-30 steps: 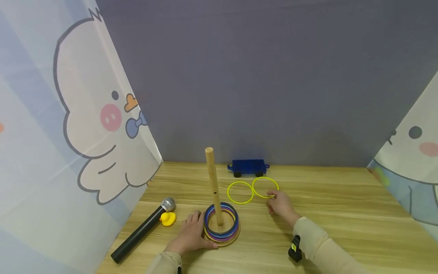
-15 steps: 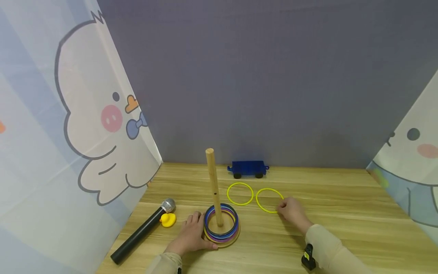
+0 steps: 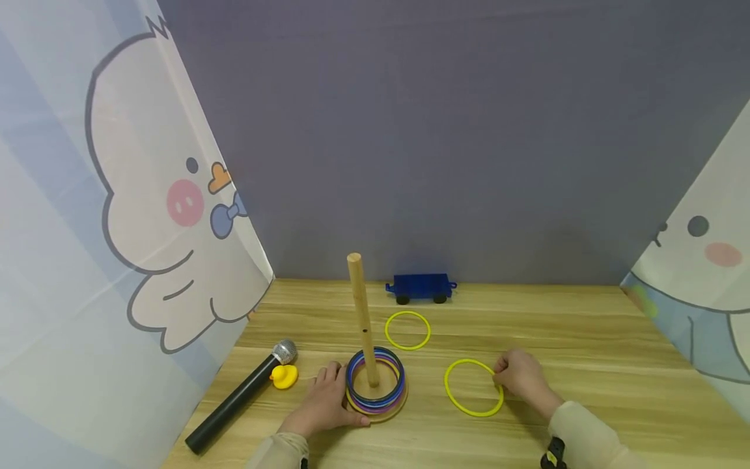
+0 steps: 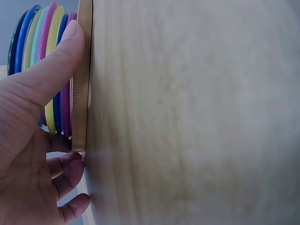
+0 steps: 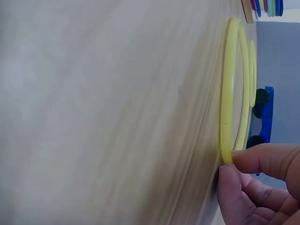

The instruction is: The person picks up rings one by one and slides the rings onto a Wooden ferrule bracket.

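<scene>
A wooden ring-toss stand (image 3: 361, 312) with a tall peg stands upright on the table. Several coloured rings (image 4: 42, 42) are stacked round the peg on its round base. My left hand (image 3: 321, 405) grips the base from the left, its thumb along the near side. On the right, a yellow ring (image 5: 228, 84) is pinched at its edge between the thumb and fingers of my right hand (image 3: 523, 378). This ring lies flat or nearly flat at the table surface. Another yellow ring (image 3: 386, 331) lies behind the stand, untouched.
A blue toy wagon (image 3: 420, 286) stands at the back by the grey wall (image 3: 457, 150). Left of the stand lie a black microphone (image 3: 234, 405) and a yellow rubber duck (image 3: 284, 376). Printed cloth sheets hang along both sides of the wooden table (image 3: 562, 332).
My right hand has drawn the yellow ring nearer and to the right, away from the other yellow ring. The left hand stays on the stand's base.
</scene>
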Motion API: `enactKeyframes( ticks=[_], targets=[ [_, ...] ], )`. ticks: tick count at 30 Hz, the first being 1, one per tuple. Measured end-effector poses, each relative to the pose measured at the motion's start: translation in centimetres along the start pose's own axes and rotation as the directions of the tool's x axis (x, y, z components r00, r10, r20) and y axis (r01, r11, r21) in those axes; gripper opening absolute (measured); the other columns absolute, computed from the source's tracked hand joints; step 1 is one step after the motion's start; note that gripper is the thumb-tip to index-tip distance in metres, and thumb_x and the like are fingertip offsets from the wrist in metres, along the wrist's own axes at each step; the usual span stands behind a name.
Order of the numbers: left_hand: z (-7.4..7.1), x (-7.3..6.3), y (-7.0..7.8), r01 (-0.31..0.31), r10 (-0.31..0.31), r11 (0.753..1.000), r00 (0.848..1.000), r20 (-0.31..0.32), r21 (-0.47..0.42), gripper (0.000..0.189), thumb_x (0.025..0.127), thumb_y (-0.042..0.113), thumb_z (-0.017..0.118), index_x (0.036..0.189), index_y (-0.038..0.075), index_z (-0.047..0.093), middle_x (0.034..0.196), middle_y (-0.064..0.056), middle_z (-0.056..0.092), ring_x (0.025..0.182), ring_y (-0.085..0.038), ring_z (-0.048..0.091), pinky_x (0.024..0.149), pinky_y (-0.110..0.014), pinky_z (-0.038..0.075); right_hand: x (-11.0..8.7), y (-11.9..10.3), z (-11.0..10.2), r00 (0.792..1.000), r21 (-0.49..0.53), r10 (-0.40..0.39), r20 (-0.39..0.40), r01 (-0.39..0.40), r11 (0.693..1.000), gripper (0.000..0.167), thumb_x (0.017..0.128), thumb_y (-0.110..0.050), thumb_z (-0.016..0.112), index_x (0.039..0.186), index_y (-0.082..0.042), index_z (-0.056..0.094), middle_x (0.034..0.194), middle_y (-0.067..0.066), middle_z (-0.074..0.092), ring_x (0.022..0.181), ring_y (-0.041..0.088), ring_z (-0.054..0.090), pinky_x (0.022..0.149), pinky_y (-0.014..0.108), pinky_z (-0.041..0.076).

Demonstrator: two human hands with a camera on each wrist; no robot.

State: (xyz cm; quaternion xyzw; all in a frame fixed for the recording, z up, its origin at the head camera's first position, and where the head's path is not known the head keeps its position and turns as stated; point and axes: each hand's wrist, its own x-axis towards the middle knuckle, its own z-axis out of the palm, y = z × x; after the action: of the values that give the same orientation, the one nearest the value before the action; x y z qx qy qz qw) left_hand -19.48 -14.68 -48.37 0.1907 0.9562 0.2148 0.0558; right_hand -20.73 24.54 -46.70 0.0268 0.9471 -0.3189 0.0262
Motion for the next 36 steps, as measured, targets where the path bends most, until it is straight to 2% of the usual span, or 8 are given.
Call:
enactKeyframes(
  ticks=[3,6,10,12,17,21,28,36],
  targets=[
    [0.0,0.0,0.0,0.002,-0.002,1.0,1.0,0.003,0.0,0.117,0.062,0.065,0.082,0.141,-0.009,0.037,0.121,-0.018,0.042,0.108,-0.035,0.04,0.091,-0.057,0.033,-0.3,0.0,0.0,1.0,0.027,0.016,0.011,-0.016,1.0,0.007,0.078,0.004,0.07,0.077,0.0,0.065,0.069,0.003,0.059,0.057,0.016,0.056,0.052,0.031,0.049],
    [0.1,0.0,0.0,0.006,-0.006,1.0,1.0,0.004,-0.003,0.118,0.061,0.065,0.082,0.141,-0.009,0.037,0.121,-0.018,0.041,0.108,-0.035,0.04,0.091,-0.057,0.033,-0.5,0.0,0.4,0.998,0.117,0.056,0.027,-0.059,0.991,0.006,0.077,0.006,0.07,0.078,0.001,0.066,0.069,0.004,0.06,0.056,0.015,0.06,0.051,0.03,0.052],
    [0.0,-0.1,0.0,0.007,-0.007,1.0,1.0,0.002,-0.001,0.117,0.062,0.064,0.082,0.142,-0.008,0.037,0.121,-0.017,0.042,0.108,-0.035,0.04,0.091,-0.058,0.033,-0.7,-0.2,0.7,0.992,0.269,0.107,0.074,-0.123,0.955,0.006,0.078,0.008,0.068,0.082,0.004,0.066,0.071,0.006,0.06,0.056,0.016,0.06,0.052,0.031,0.053],
    [0.0,-0.1,0.0,0.006,-0.006,1.0,1.0,0.001,0.005,0.117,0.062,0.064,0.082,0.142,-0.008,0.037,0.121,-0.018,0.042,0.108,-0.036,0.04,0.091,-0.058,0.033,-0.8,-0.4,0.6,0.99,0.342,0.103,0.101,-0.132,0.93,0.007,0.079,0.009,0.066,0.085,0.007,0.065,0.073,0.008,0.059,0.056,0.017,0.059,0.052,0.032,0.053],
    [0.1,0.0,0.0,0.007,-0.007,1.0,1.0,-0.003,0.011,0.117,0.062,0.064,0.082,0.142,-0.008,0.037,0.122,-0.018,0.042,0.109,-0.036,0.04,0.091,-0.058,0.033,-0.9,-1.0,-0.5,0.987,0.474,-0.001,0.163,-0.077,0.877,0.017,0.086,0.005,0.063,0.1,0.014,0.061,0.08,0.012,0.062,0.06,0.019,0.059,0.055,0.032,0.054],
    [0.0,0.0,0.1,0.007,-0.007,1.0,1.0,-0.003,0.011,0.117,0.062,0.064,0.082,0.142,-0.008,0.037,0.123,-0.018,0.042,0.11,-0.037,0.04,0.091,-0.058,0.033,-1.1,-2.1,-1.7,0.974,0.529,-0.094,0.208,-0.031,0.848,0.026,0.091,-0.001,0.062,0.11,0.016,0.057,0.085,0.015,0.064,0.068,0.021,0.061,0.062,0.036,0.056],
    [0.0,0.1,0.1,0.016,-0.016,1.0,1.0,0.004,0.011,0.118,0.061,0.067,0.081,0.141,-0.008,0.037,0.127,-0.021,0.041,0.114,-0.039,0.04,0.094,-0.059,0.032,-1.4,-4.8,-2.9,0.954,0.587,-0.172,0.245,-0.005,0.81,0.028,0.093,-0.006,0.064,0.112,0.014,0.058,0.082,0.009,0.064,0.069,0.021,0.062,0.064,0.036,0.056],
    [0.0,0.2,0.0,0.01,-0.01,1.0,1.0,-0.001,0.03,0.117,0.06,0.067,0.081,0.14,-0.008,0.039,0.122,-0.018,0.042,0.11,-0.036,0.041,0.091,-0.057,0.034,-1.7,-7.4,-2.8,0.931,0.631,-0.243,0.274,0.017,0.776,0.027,0.092,-0.007,0.065,0.111,0.013,0.06,0.08,0.008,0.064,0.066,0.018,0.061,0.062,0.036,0.056]
  ],
)
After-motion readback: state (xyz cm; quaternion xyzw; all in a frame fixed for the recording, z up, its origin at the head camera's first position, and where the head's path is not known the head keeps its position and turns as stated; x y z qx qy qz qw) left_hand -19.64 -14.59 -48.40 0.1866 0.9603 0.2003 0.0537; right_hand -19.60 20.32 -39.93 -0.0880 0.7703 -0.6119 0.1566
